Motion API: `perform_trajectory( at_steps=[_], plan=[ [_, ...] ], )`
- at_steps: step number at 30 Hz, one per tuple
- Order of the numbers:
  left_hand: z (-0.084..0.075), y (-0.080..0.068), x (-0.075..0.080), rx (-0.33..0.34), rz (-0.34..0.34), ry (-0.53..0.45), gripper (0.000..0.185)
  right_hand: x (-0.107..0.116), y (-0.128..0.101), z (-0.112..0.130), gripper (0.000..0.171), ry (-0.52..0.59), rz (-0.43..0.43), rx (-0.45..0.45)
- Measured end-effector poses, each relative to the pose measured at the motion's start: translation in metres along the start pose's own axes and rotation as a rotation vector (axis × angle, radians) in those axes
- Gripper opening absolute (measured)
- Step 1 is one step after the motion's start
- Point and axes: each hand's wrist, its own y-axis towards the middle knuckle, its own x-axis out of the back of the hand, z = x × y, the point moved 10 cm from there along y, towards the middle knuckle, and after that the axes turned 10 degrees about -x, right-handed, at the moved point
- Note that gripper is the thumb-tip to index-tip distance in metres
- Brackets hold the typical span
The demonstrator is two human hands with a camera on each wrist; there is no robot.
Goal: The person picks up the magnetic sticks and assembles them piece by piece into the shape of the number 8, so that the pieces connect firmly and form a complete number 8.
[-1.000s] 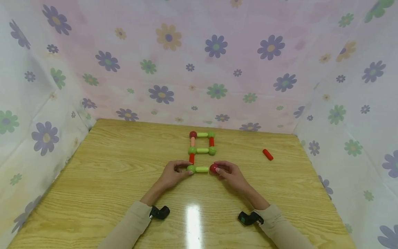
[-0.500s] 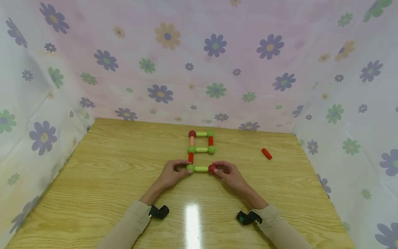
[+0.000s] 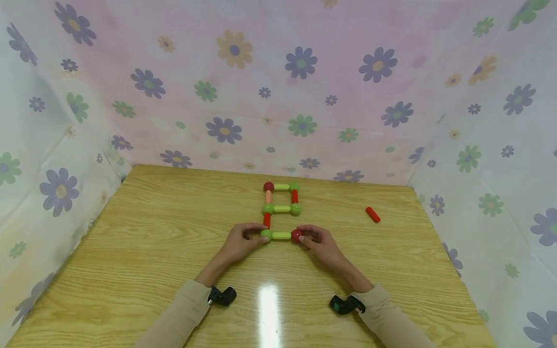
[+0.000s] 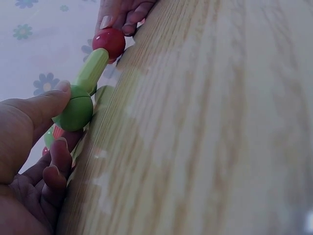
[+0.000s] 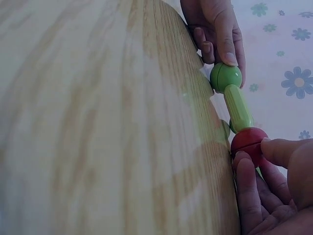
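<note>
Red ball moved against green rod; right hand pinching.

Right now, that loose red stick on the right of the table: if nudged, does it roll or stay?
The loose red stick looks round-sided and smooth, so it would likely roll sideways on the glossy table. It lies alone, touching nothing, so nothing would stop it. It looks rigid and probably light, though its weight can't be confirmed.
</note>
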Motion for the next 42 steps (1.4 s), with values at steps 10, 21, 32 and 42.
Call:
perform_trajectory(
  at_steps=[10, 21, 32, 42],
  plan=[
    [0.040, 0.005, -0.003, 0.017, -0.015, 0.010, 0.033, 0.005, -0.003, 0.001, 0.037, 0.048, -0.029, -0.010],
    [0.043, 0.006, -0.003, 0.000, 0.003, 0.005, 0.031, 0.052, -0.006, -0.011, 0.037, 0.185, -0.144, -0.035],
    [0.044, 0.004, -0.005, 0.031, 0.011, 0.018, 0.029, 0.158, -0.026, -0.031, 0.025, 0.359, -0.489, -0.064],
    [0.044, 0.005, -0.005, 0.038, 0.039, 0.005, 0.030, 0.227, -0.038, -0.040, 0.039, 0.123, -0.758, -0.141]
  ],
)
